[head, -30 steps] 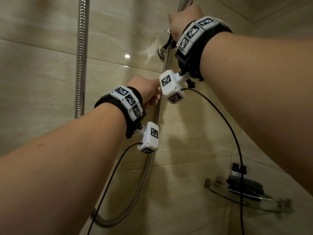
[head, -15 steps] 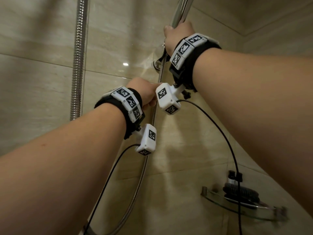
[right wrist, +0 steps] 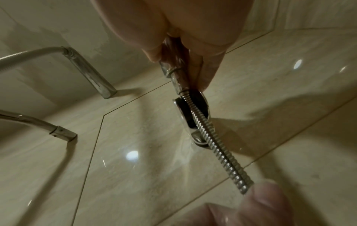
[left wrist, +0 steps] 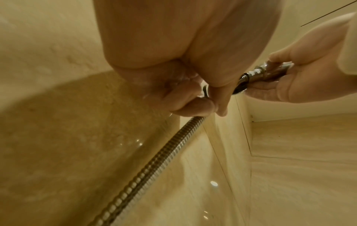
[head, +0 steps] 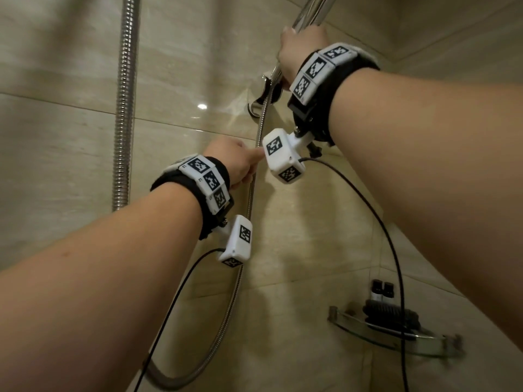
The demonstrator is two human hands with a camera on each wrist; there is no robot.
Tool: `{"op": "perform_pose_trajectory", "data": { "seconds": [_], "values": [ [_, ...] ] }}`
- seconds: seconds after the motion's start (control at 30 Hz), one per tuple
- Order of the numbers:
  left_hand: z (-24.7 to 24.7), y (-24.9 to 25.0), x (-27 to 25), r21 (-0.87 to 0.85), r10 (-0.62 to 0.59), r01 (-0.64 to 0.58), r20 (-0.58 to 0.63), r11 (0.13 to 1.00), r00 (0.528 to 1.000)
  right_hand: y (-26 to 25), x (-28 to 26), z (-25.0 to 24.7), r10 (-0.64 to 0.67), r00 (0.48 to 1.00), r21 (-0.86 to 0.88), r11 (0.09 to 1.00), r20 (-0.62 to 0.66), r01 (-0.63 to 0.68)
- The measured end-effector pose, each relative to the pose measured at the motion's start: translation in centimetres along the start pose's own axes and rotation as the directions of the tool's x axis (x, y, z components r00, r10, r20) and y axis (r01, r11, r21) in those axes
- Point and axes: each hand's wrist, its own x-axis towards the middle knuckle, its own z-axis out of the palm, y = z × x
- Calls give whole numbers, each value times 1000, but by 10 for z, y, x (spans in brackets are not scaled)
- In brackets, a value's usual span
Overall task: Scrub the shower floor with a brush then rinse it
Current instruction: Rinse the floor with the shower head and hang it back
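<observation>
My right hand (head: 300, 49) is raised high and grips the chrome shower handle (head: 311, 9). In the right wrist view my fingers (right wrist: 208, 73) wrap the handle's lower end (right wrist: 173, 73), just above the wall holder (right wrist: 193, 117). The ribbed metal hose (head: 249, 210) runs down through the holder's slot. Lower down, my left hand (head: 240, 165) pinches the hose (left wrist: 154, 162) between thumb and curled fingers (left wrist: 193, 105). A black brush (head: 390, 312) lies on the glass corner shelf (head: 353, 326) at the lower right. The shower floor is out of view.
Beige tiled walls meet in a corner on the right. A second ribbed hose (head: 123, 108) hangs down the wall at the left. Two chrome pipes (right wrist: 88, 73) enter the wall left of the holder. Small dark bottles (head: 382, 290) stand on the shelf. Wrist camera cables hang below both arms.
Both hands keep their holds on the handle and the hose. The head view has dipped slightly, so the hands and corner shelf sit a little differently in the picture.
</observation>
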Motion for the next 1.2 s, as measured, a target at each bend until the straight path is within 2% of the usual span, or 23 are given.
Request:
{"op": "perform_pose_trajectory", "data": {
  "seconds": [0.1, 0.17, 0.23, 0.27, 0.3, 0.33, 0.4, 0.43, 0.47, 0.5, 0.57, 0.6, 0.77, 0.97, 1.07, 1.2],
  "values": [
    [0, -1, -6, -10, 15, -15, 12, 1000, 1000, 4, -7, 0, -7, 1000, -54, 999, 5, 7],
    [0, -1, -11, -17, 29, -29, 19, 999, 999, 3, -10, -4, 22, 1000, -233, 972, 22, -16],
    [2, -3, -17, -53, 40, -39, 29, 998, 999, -2, -19, -9, 17, 990, -349, 935, -139, -65],
    [3, -4, -20, -83, 46, -42, 39, 996, 998, 0, -24, -14, 37, 991, -364, 928, -129, -81],
    [5, -6, -24, -114, 50, -44, 52, 992, 997, 6, -28, -18, 2, 998, -397, 918, -66, -29],
    [7, -8, -29, -146, 55, -45, 63, 988, 997, 13, -33, -23, 7, 1000, -368, 930, 12, -2],
    [13, -17, -41, -199, 68, -48, 96, 979, 993, 31, -49, -34, 195, 969, -38, 981, 154, -192],
    [17, -23, -48, -225, 79, -49, 125, 973, 989, 38, -63, -37, 233, 953, 134, 956, 191, -261],
    [22, -31, -56, -252, 88, -46, 157, 967, 984, 45, -78, -41, 238, 957, 245, 930, 164, -274],
    [27, -39, -64, -273, 91, -36, 193, 961, 977, 50, -94, -45, 312, 942, 386, 859, 128, -337],
    [38, -56, -82, -300, 88, -3, 269, 954, 959, 60, -124, -50, 481, 864, 655, 607, 148, -449],
    [46, -65, -93, -320, 80, 25, 311, 947, 947, 66, -143, -53, 516, 840, 683, 553, 170, -478],
    [81, -102, -155, -398, 31, 183, 474, 899, 880, 103, -227, -71, 585, 793, 640, 546, 171, -540],
    [107, -131, -224, -375, -20, 360, 669, 854, 743, 143, -326, -101, 632, 761, 601, 555, 146, -576],
    [115, -132, -256, -391, -29, 408, 692, 825, 721, 164, -379, -121, 667, 730, 574, 545, 145, -611],
    [129, -133, -299, -406, -109, 497, 681, 767, 724, 180, -445, -150, 772, 603, 607, 386, 199, -695]
  ]
}}
